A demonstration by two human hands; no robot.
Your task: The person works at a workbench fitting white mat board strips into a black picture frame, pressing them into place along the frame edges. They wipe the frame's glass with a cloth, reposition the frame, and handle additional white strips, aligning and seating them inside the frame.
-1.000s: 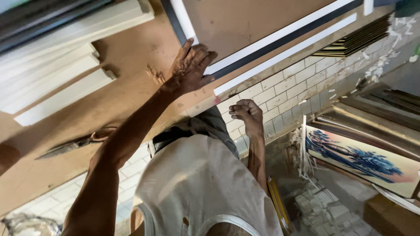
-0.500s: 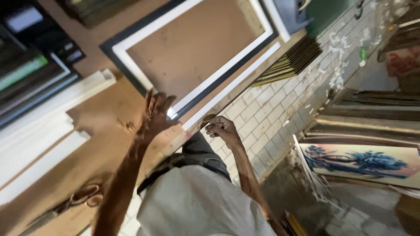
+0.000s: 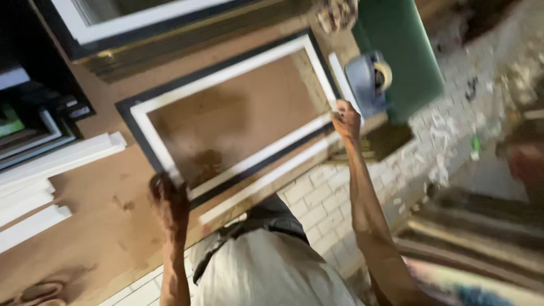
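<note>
A picture-framing workshop: a wooden workbench [image 3: 107, 226] carries a black-and-white frame [image 3: 226, 113], white moulding strips [image 3: 51, 164] lie along its left edge, more frames [image 3: 141, 22] are stacked at the far edge, and a tape dispenser [image 3: 368, 79] sits nearby.

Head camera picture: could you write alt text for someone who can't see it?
Seen from above, a person's left hand and right hand grip opposite corners of a black-and-white picture frame lying on a brown workbench. A tape dispenser sits beside the right hand.

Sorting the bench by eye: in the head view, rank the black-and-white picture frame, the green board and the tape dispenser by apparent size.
1. Black-and-white picture frame, largest.
2. Green board, partly cut off, so unsure.
3. Tape dispenser, smallest.
</note>
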